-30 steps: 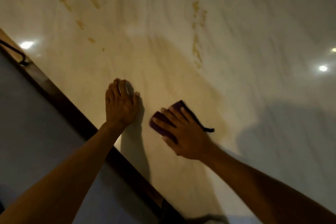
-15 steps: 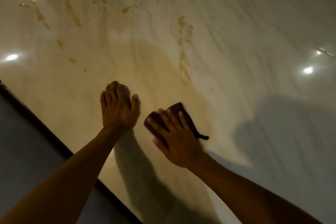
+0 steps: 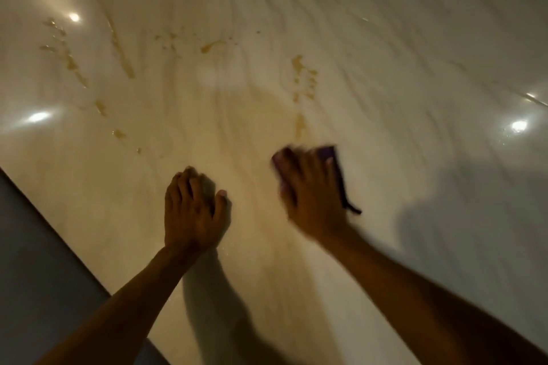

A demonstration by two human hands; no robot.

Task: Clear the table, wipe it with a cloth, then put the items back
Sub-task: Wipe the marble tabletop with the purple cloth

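- Step in hand: the wiping stage. No items show on the table [image 3: 385,38]; judged from that, clearing is done and putting back has not begun.
- Right hand [image 3: 311,195] lies on top of the purple cloth [image 3: 330,154], fingers spread over it and pressing it flat to the pale marble top. Hand and cloth are motion-blurred, so whether any finger curls under the cloth edge cannot be told; it reads as a flat press, not a clench.
- Cloth sits near the middle of the visible tabletop, just right of the left hand; a dark strip of it trails out beside the right wrist.
- Left hand [image 3: 192,207] rests palm-down on the bare surface, grasping nothing, fingers loosely bent, apparently bracing.
- Brownish streaks and drips [image 3: 301,124] lie just beyond the cloth; more smears [image 3: 71,62] sit well off to the far left, and 1 blotch [image 3: 212,46] further back.
- Next move, as a judgement: push the cloth forward through the nearest streak with steady downward pressure, then work leftward across the remaining marks.
- Risk: the wet marks may smear, not lift, so overlapping passes seem wise.
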